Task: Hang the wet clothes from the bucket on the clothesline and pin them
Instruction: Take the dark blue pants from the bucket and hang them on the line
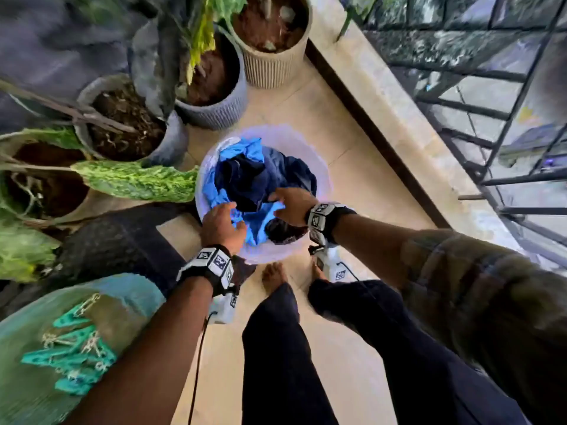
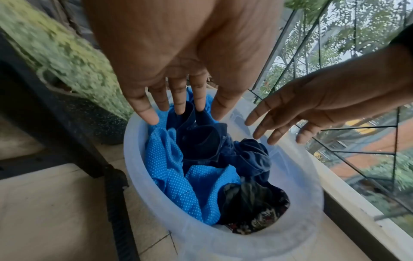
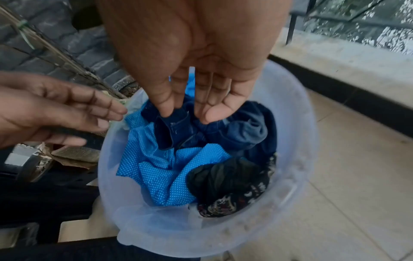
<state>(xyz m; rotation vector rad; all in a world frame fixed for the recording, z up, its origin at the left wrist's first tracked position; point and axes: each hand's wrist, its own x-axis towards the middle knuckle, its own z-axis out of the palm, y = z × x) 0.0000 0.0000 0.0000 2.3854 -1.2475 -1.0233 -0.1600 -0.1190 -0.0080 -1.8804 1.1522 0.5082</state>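
currently the bucket (image 1: 310,161) stands on the floor (image 1: 362,167) beside the ledge, holding wet clothes (image 2: 170,169). left hand (image 1: 221,223) and right hand (image 1: 291,207) hover over it, fingers spread and straight, gripping nothing; right fingertips (image 3: 166,110) touch the navy garment (image 3: 178,134).
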